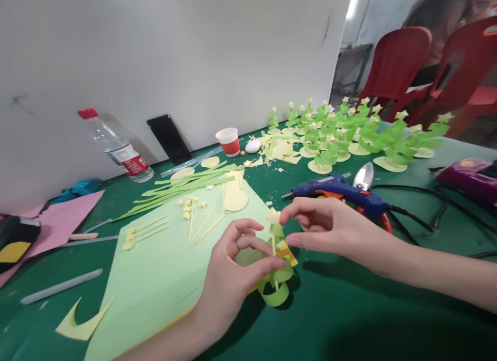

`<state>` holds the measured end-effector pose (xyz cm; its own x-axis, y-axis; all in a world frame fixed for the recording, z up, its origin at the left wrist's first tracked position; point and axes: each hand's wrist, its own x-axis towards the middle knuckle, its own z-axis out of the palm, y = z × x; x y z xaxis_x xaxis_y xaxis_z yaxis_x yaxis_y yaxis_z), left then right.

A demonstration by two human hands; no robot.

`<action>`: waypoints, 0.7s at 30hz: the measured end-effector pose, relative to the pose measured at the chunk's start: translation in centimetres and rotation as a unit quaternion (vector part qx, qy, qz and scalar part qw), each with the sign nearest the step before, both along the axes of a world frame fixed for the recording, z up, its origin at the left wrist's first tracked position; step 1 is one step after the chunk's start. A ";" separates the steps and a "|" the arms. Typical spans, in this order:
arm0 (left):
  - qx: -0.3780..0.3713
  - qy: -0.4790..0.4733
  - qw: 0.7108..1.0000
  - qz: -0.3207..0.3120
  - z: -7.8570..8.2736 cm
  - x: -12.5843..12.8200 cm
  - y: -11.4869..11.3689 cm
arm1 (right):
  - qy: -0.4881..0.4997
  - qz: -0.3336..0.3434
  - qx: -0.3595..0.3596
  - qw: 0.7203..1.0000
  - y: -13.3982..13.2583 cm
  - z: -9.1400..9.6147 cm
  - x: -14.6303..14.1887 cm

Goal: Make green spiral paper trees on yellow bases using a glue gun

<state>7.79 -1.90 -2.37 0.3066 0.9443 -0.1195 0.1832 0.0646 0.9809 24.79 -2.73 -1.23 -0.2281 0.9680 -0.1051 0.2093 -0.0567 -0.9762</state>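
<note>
My left hand (233,273) pinches the lower part of a small green paper spiral tree (277,278) on a thin yellow stick, resting over the light green paper sheet (155,278). My right hand (322,224) pinches the pale yellow star (274,216) at the top of the stick with thumb and forefinger. Both hands meet at this tree, near the sheet's right edge.
Several finished green paper trees (349,135) stand at the back right. A blue glue gun (337,190) and scissors (363,175) lie just behind my right hand. Green strips (182,187), a water bottle (116,146), a red cup (229,141), a phone (169,138), glue sticks and red chairs surround.
</note>
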 end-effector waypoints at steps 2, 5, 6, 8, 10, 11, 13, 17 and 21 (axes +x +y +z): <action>0.003 0.005 1.000 -0.005 0.2 0.1 -0.1 | 0.006 0.020 -0.011 1.000 0.0 -0.2 -0.1; -0.007 0.006 1.000 -0.014 0.5 0.3 -0.3 | 0.011 0.030 -0.014 0.999 0.0 -0.5 -0.2; -0.010 0.005 1.000 -0.013 0.6 0.4 -0.3 | 0.014 0.033 -0.017 0.999 0.0 -0.5 -0.2; -0.007 0.002 1.000 -0.010 0.5 0.4 -0.4 | 0.018 0.043 -0.022 0.999 0.1 -0.6 -0.3; -0.005 -0.005 1.000 -0.008 0.3 0.4 -0.4 | 0.015 0.060 -0.012 0.998 0.1 -0.7 -0.5; -0.005 -0.008 1.000 -0.009 0.2 0.4 -0.4 | 0.014 0.066 -0.005 0.998 0.2 -0.7 -0.5; -0.003 -0.012 1.000 -0.016 -0.1 0.3 -0.4 | 0.016 0.067 0.003 0.998 0.2 -0.7 -0.6; 0.093 -0.005 0.996 -0.001 -0.3 0.0 0.0 | 0.014 0.044 -0.012 0.999 0.4 -0.3 -0.4; 0.151 0.010 0.988 0.035 -0.1 -0.6 1.3 | 0.012 0.017 0.004 1.000 0.6 0.6 0.3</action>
